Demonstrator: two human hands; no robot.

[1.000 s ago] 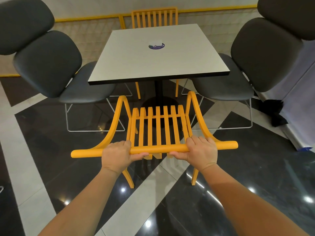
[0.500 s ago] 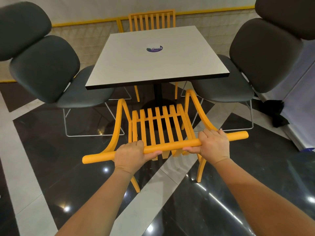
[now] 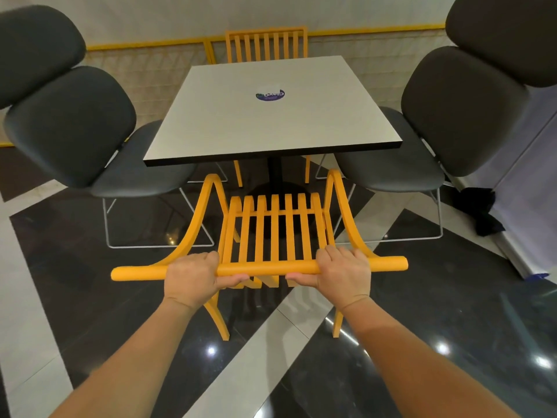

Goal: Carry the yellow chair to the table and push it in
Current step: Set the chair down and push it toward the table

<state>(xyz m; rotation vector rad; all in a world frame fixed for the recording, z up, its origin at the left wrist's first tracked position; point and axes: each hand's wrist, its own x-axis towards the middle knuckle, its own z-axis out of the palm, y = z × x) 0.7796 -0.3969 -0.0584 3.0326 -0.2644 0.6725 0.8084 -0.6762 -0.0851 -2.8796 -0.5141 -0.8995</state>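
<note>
The yellow slatted chair [image 3: 274, 233] stands right in front of me, facing the table, its armrest tips just short of the table's near edge. My left hand [image 3: 193, 274] and my right hand [image 3: 342, 271] both grip its round top rail, one on each side of the back slats. The square grey table [image 3: 241, 125] with a black edge and a round purple sticker stands just beyond on a black pedestal. The chair's seat is mostly hidden behind its back; its rear legs rest on the floor.
Two dark padded chairs flank the table, one at the left [image 3: 72, 125] and one at the right [image 3: 461, 110]. Another yellow chair [image 3: 266, 43] sits at the far side against the wall. A dark cloth [image 3: 482, 212] lies on the glossy floor at right.
The chair has swung from a tilt to level and square with the table, and has moved closer to it. Both hands stay on the top rail.
</note>
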